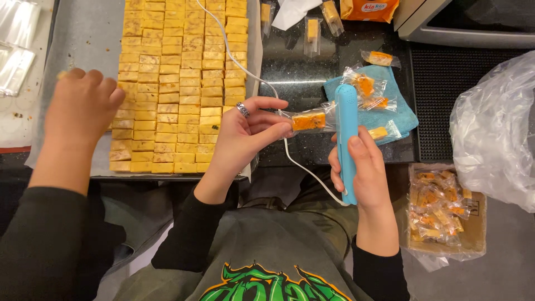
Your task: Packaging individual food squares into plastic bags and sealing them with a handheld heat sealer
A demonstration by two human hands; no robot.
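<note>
Two hands of the person wearing the camera work over a dark tabletop (301,75). The left hand (242,134), with a ring on one finger, pinches a small clear packet (309,120) between thumb and fingertips; the packet holds an orange-and-yellow candy piece and points its far end toward the sealer. The right hand (362,167) is wrapped around a light blue handheld sealer (346,120), thumb lying along its top, and the sealer's front part touches the packet's open end. A white cord (245,69) runs from the sealer's rear, under the left hand, and on across the tray.

Just behind the sealer lies a blue cloth (401,114) with several wrapped candies (368,86) on it. To the left sits a tray (89,33) lined with paper and covered with rows of cut yellow candy bars (178,83). A third hand (83,106), belonging to another person in a dark sleeve, rests with curled fingers at the left edge of those rows. At lower right, a cardboard box (473,234) holds a heap of finished wrapped pieces, and a large clear plastic bag (496,128) sits above it. Empty clear wrappers (16,50) lie at far left.
</note>
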